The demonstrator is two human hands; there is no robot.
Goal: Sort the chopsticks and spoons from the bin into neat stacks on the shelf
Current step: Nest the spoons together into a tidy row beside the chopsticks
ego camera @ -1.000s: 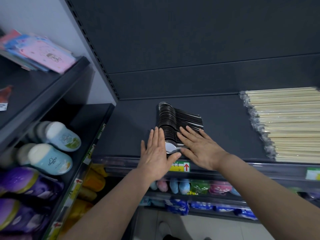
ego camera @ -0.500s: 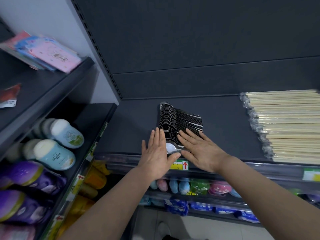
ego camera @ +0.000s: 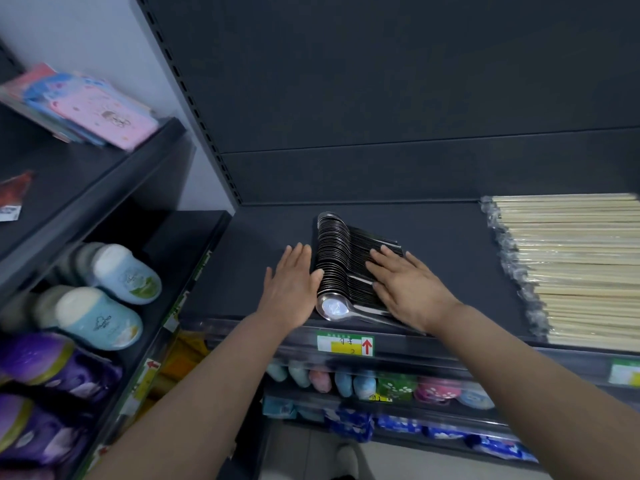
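— Steel between the hands, was it?
— Yes. Seen from the head camera, a nested row of shiny steel spoons lay on the dark grey metal shelf, bowls to the left and handles to the right.
— And the grip?
— Neither hand grasped anything. The left hand was flat with straight fingers held together, and its inner edge touched the bowls. The right hand lay flat on the handles, fingers straight and slightly spread.
— So the spoons sat between the palms?
— The bowls did. The nearest bowl showed just beside the left thumb.
— Chopsticks?
— A plastic-wrapped stack of pale wooden chopsticks lay on the same shelf, well to the right of the right hand. A green-and-yellow price label with a red arrow sat on the front rail, below and between the wrists.
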